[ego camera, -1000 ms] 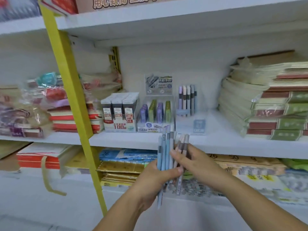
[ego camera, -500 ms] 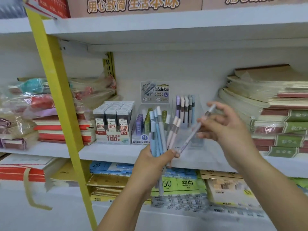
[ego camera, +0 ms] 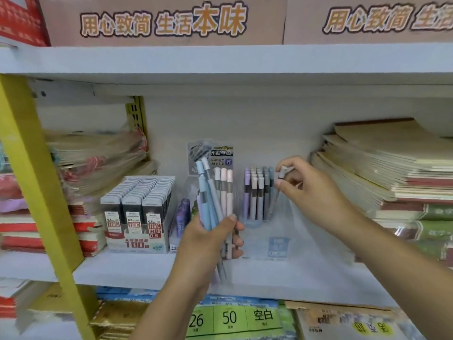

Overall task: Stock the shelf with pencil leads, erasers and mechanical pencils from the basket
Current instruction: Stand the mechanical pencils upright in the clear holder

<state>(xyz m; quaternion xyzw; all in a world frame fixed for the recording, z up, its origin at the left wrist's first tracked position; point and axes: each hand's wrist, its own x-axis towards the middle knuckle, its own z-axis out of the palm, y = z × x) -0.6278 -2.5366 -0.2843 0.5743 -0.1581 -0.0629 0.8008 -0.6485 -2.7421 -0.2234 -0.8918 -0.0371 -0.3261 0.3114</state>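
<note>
White painted metal forms the shelf (ego camera: 122, 271); its smooth front edge runs level across the view, and a yellow post (ego camera: 36, 180) slants up at the left.

The left hand (ego camera: 210, 241) rises from below with the fingers wrapped round a bundle (ego camera: 213, 192) of slim, round plastic mechanical pencils in matt pastel blue, pink and grey. They stand nearly upright, caps up and tips poking out under the fist, in front of the shelf edge.

Just to the right, a clear plastic stand (ego camera: 279, 231) sits on the board, with a tight row of pencils (ego camera: 257, 190) standing upright at its back. The right hand (ego camera: 311, 192) reaches in from the lower right with the wrist raised. Its thumb and forefinger pinch one grey pencil (ego camera: 283, 171) near the pale cap, and the other fingers curl behind. This pencil leans at the right end of the row. Whether its tip is seated, I cannot tell.

Left of the bundle stands a glossy carton of lead cases (ego camera: 137, 207), black with grey tops, packed in three rows. Small purple packs (ego camera: 182, 217) sit partly hidden behind the bundle, with a printed card (ego camera: 213, 153) above them.

Bare board lies in front of the stand and between it and the tall, slumping pile of soft-cover notebooks (ego camera: 392, 168) on the right. Crinkled film-wrapped books (ego camera: 98, 155) crowd the left end.
</note>
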